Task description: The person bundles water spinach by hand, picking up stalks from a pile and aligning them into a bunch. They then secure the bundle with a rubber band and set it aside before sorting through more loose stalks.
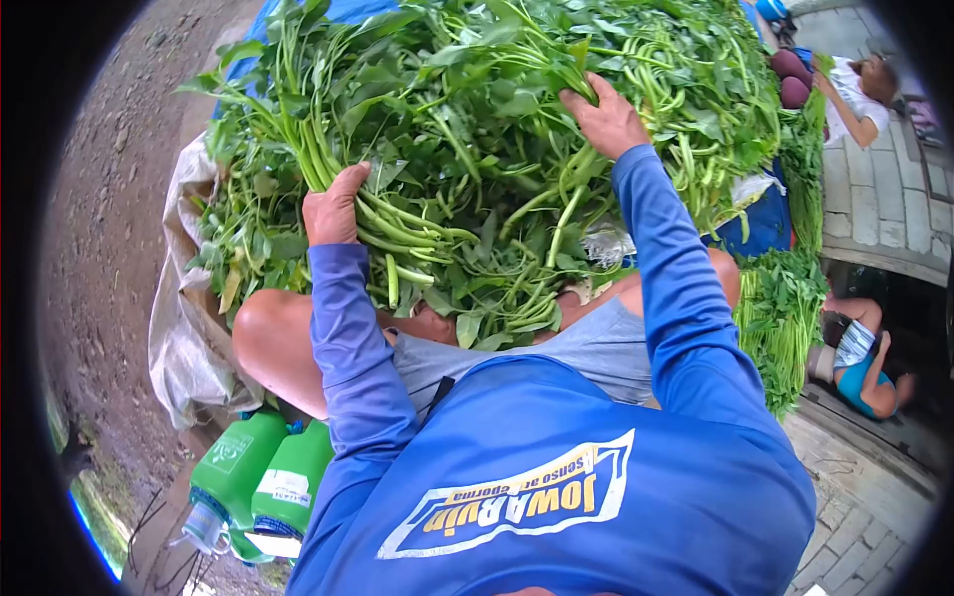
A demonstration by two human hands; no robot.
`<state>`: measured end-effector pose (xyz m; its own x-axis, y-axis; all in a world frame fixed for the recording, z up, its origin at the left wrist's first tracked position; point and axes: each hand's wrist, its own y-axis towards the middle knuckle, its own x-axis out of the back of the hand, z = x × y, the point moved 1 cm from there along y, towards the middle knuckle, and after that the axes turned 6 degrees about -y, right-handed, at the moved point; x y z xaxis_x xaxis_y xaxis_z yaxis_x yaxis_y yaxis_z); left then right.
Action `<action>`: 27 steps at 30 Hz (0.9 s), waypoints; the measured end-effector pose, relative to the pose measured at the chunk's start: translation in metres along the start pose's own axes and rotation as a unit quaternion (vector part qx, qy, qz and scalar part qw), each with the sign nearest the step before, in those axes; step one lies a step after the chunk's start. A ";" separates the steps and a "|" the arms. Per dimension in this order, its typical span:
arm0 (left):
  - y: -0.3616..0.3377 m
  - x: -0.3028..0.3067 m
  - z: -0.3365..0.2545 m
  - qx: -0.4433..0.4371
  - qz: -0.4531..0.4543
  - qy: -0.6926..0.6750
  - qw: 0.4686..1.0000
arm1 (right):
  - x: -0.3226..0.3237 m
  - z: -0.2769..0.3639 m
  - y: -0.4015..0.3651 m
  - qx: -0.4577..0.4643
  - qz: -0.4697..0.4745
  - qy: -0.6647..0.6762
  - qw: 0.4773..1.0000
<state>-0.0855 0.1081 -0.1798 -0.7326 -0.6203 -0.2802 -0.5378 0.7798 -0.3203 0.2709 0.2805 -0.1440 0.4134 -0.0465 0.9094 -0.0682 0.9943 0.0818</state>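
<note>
My left hand (333, 206) is closed round a bunch of water spinach (310, 149), its leafy tops pointing up and away from me. Further right, my right hand (608, 121) grips the stems of a smaller bunch of water spinach (542, 55), whose leaves spread to the upper left. Both hands are above a large heap of loose water spinach (437, 149) in front of my crossed legs. Cut stem ends (407, 233) lie just right of my left wrist. The fingers of each hand are partly hidden behind the stems.
Two green jugs (238, 452) stand by my left knee, next to a whitish sack (184, 298). Blue tarp (767, 219) shows under the heap. Bundled greens (780, 323) lie at the right. Two people sit beyond, on the paved side (879, 204).
</note>
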 end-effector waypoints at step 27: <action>-0.011 -0.030 0.032 0.117 0.082 0.031 0.989 | -0.058 -0.122 -0.081 -0.212 0.136 -0.021 0.968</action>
<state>-0.0442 0.1153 -0.1972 -0.8299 -0.4745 -0.2933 -0.3024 0.8245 -0.4782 0.3633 0.2143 -0.2531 0.3946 0.2271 0.8903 0.2128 0.9200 -0.3290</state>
